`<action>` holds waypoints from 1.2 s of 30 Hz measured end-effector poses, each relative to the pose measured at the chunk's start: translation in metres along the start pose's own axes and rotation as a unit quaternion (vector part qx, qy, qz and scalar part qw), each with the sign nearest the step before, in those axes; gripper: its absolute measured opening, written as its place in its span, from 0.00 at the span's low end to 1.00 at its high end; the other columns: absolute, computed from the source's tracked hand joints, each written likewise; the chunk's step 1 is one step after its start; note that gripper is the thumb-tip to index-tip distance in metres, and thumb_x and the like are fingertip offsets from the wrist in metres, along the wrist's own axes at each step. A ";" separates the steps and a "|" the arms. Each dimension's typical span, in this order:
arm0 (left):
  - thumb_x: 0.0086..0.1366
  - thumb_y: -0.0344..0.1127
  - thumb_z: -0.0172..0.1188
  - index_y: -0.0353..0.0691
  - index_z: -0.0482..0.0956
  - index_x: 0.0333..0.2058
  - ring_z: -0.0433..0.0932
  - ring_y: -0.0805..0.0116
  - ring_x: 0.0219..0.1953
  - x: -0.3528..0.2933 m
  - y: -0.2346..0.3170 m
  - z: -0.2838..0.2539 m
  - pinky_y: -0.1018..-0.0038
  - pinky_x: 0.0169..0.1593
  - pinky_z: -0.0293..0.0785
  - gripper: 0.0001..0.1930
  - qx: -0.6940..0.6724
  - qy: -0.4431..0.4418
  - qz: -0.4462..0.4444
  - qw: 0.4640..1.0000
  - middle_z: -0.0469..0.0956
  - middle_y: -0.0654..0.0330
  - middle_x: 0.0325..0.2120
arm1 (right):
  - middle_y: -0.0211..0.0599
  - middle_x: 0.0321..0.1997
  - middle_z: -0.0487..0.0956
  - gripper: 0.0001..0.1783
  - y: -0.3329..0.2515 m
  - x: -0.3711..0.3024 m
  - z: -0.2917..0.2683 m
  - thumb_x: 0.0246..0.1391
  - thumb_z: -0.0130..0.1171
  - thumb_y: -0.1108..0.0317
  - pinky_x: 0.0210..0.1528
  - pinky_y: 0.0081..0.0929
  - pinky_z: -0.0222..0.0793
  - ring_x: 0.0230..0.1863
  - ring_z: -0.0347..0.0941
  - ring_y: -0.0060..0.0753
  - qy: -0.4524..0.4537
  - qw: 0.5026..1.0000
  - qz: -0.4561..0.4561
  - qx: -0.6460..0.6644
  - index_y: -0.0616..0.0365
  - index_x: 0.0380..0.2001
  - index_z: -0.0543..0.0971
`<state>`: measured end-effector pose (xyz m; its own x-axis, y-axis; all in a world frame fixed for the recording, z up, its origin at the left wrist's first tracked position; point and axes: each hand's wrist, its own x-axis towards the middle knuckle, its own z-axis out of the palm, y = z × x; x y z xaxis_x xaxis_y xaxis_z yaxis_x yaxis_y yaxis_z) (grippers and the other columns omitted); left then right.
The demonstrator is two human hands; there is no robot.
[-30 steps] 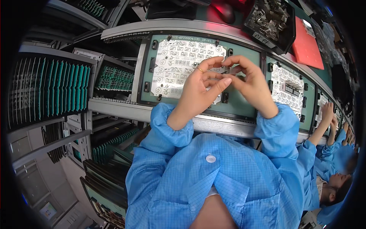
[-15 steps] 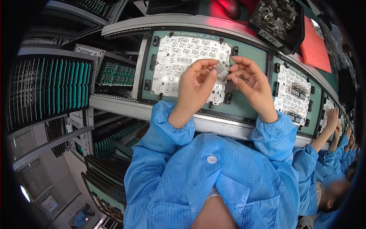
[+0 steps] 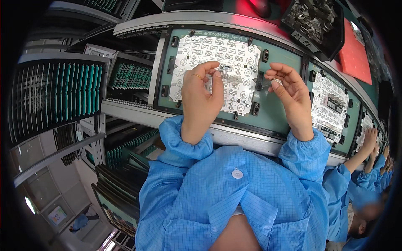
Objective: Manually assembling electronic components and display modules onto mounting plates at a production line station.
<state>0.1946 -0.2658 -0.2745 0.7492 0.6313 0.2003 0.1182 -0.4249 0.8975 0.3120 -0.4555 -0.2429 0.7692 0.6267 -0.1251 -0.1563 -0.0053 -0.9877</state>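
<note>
My left hand (image 3: 200,94) is over the white circuit board (image 3: 188,62), thumb and forefinger closed on a small component with thin metal pins (image 3: 223,74). A flat grey pinned piece (image 3: 235,79) shows just right of it, over the board; whether it lies there or is held, I cannot tell. Beyond the board's right edge, my right hand (image 3: 291,90) is raised with curled fingers, gripping small silvery pinned components (image 3: 276,83). The board sits in a green fixture plate (image 3: 282,62) with black clamps around it.
A black bin (image 3: 312,25) of loose pinned metal parts stands at the far right, beside a red-pink sheet (image 3: 355,54). Another board (image 3: 328,100) in its fixture is to the right, with co-workers' hands (image 3: 370,140) beyond. Racks of green boards (image 3: 75,90) stand left.
My hands, close together over the board before, have moved apart: the left one leftward, the right one rightward. The pinned pieces between them have separated. The whole view has shifted slightly.
</note>
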 end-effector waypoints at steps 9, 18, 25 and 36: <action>0.68 0.26 0.59 0.33 0.76 0.51 0.75 0.80 0.33 -0.007 0.025 -0.001 0.82 0.37 0.74 0.13 -0.259 -0.102 -0.155 0.948 0.80 0.61 0.37 | 0.24 0.41 0.76 0.18 -0.003 -0.003 0.017 0.63 0.59 0.72 0.44 0.12 0.66 0.41 0.70 0.14 -0.032 0.997 0.045 -0.045 0.63 0.56 0.75; 0.67 0.23 0.60 0.30 0.74 0.53 0.75 0.79 0.34 -0.014 0.031 0.003 0.83 0.38 0.74 0.16 -0.276 -0.154 -0.178 0.932 0.81 0.60 0.37 | 0.22 0.33 0.78 0.12 0.007 -0.002 0.027 0.64 0.60 0.69 0.37 0.12 0.63 0.33 0.68 0.11 -0.044 0.998 0.045 -0.018 0.62 0.48 0.79; 0.68 0.24 0.59 0.31 0.75 0.52 0.76 0.80 0.35 -0.018 0.025 0.006 0.84 0.39 0.73 0.15 -0.240 -0.133 -0.129 0.953 0.81 0.61 0.37 | 0.22 0.32 0.77 0.13 0.008 -0.004 0.032 0.65 0.59 0.68 0.36 0.12 0.63 0.32 0.67 0.12 0.007 1.000 -0.005 -0.023 0.61 0.50 0.78; 0.64 0.32 0.63 0.35 0.81 0.43 0.72 0.61 0.42 0.002 0.014 -0.018 0.69 0.45 0.72 0.11 0.136 -0.055 0.013 0.989 0.77 0.56 0.38 | 0.26 0.33 0.77 0.13 0.015 0.004 0.011 0.62 0.62 0.68 0.28 0.12 0.60 0.27 0.65 0.11 0.119 0.983 0.016 -0.137 0.66 0.45 0.79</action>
<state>0.1857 -0.2592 -0.2543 0.8185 0.5506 0.1641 0.2586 -0.6081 0.7505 0.3056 -0.4446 -0.2567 0.8952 0.4221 -0.1426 -0.0354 -0.2517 -0.9671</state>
